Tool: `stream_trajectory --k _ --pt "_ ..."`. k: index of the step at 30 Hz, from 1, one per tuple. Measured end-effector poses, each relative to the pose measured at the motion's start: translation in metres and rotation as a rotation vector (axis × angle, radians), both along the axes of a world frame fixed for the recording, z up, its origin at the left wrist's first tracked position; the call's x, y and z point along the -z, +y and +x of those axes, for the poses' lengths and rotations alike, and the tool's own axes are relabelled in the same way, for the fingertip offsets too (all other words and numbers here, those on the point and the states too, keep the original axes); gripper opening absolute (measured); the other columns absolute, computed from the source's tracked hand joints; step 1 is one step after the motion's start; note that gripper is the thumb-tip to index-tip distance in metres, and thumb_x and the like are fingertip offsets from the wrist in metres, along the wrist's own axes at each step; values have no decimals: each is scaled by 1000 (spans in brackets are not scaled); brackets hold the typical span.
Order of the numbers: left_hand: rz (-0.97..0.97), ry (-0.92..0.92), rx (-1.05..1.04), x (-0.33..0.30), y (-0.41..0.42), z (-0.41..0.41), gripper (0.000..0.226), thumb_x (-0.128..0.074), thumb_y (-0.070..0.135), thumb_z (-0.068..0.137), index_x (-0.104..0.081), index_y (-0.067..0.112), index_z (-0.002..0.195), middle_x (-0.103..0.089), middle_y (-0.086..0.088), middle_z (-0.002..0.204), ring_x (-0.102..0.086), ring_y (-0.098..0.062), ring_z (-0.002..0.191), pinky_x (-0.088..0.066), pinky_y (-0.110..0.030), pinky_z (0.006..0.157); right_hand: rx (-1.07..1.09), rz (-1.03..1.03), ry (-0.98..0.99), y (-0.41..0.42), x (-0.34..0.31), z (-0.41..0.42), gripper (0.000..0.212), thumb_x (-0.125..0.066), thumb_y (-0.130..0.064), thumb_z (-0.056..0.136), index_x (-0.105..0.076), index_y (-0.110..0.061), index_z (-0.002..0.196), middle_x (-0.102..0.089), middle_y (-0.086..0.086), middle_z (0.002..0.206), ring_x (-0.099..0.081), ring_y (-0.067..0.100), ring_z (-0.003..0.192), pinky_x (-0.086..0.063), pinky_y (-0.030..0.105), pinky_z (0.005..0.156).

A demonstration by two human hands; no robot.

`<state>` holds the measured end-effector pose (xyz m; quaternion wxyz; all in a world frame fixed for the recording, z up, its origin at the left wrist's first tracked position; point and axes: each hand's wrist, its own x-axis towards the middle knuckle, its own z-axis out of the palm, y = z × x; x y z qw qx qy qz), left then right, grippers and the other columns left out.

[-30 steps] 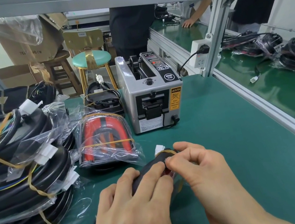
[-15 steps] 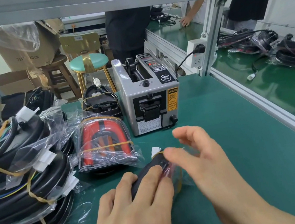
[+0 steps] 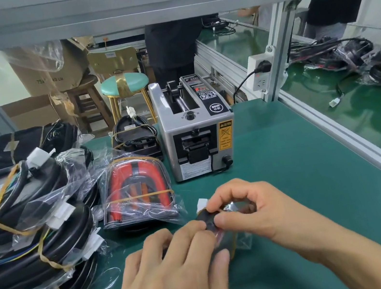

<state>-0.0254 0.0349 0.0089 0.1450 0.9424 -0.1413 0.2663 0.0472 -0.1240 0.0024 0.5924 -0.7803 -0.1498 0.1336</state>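
Lower centre of frame: my left hand (image 3: 174, 277) curls its fingers (image 3: 195, 235) over the bagged cable bundle (image 3: 207, 219) on the green surface (image 3: 292, 177); right hand (image 3: 257, 211) pinches its far end, thumb and forefinger closed.

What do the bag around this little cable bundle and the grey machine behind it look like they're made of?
The bag round the cable bundle looks like thin clear plastic film, glossy: it wrinkles and catches glare. The grey machine seems sheet metal with a satin silver finish, given its flat panels and crisp edges, though painted plastic is possible.
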Motion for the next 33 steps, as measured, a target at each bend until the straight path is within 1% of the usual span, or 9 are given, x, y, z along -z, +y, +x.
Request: stream_trajectory --k 5,8,10,13,17,21,24,28,33 --pt "66 -53 10 2 2 6 34 -47 33 74 -78 27 86 -72 14 91 -67 -21 64 -52 -32 55 -144 -1 -101 -13 10 11 19 -72 -36 76 -71 -33 94 -58 -14 105 -58 4 104 -38 19 98" --pt "131 -5 62 1 10 8 38 -46 36 71 -64 36 104 -72 9 96 -69 -22 69 -53 -35 56 -271 8 -86 -19 20 16 41 -76 -33 76 -64 -36 115 -55 -18 121 -52 2 119 -33 13 103" --pt "148 91 80 -2 17 8 44 -46 40 68 -57 38 111 -72 5 102 -71 -18 78 -55 -33 64 -295 20 -4 -19 33 15 70 -82 -23 73 -49 -38 132 -53 -20 130 -51 3 124 -36 23 108" --pt "81 202 97 -10 19 6 52 -64 39 55 -63 46 106 -72 12 104 -68 -3 71 -49 -16 60 -258 168 67 -15 49 9 72 -83 -7 70 -49 -29 129 -64 -4 123 -61 17 115 -46 39 102" --pt "-16 104 116 -12 23 -1 46 -62 42 60 -54 49 105 -65 25 113 -66 1 77 -55 -19 61 -139 179 -141 -22 47 0 68 -86 -26 65 -55 -45 122 -61 -9 125 -58 11 118 -43 30 102" --pt "-403 -27 181 -3 22 -3 28 -66 37 66 -62 40 93 -64 17 120 -68 -7 93 -52 -25 79 233 138 -772 -22 24 -23 30 -75 -29 74 -71 -34 103 -57 -13 113 -60 14 102 -45 20 88" --pt "-775 -119 259 7 9 0 26 -78 21 60 -63 28 80 -68 -1 115 -70 -21 90 -57 -32 79 424 -13 -1179 -18 11 -40 15 -65 -19 85 -79 -25 88 -55 -9 93 -54 14 81 -45 26 69" --pt "-1091 -100 337 22 -5 5 35 -82 13 51 -65 24 78 -69 -9 114 -68 -30 100 -58 -36 78 480 -110 -1373 -17 -2 -49 19 -62 -13 85 -79 -19 83 -62 -7 82 -49 9 80 -45 31 60" --pt "-1324 -8 396 37 -2 7 43 -84 1 43 -59 1 77 -66 -27 107 -68 -45 87 -58 -45 71 488 -150 -1406 -14 -9 -58 13 -67 -19 84 -78 -27 83 -58 -13 88 -50 4 88 -42 24 75"
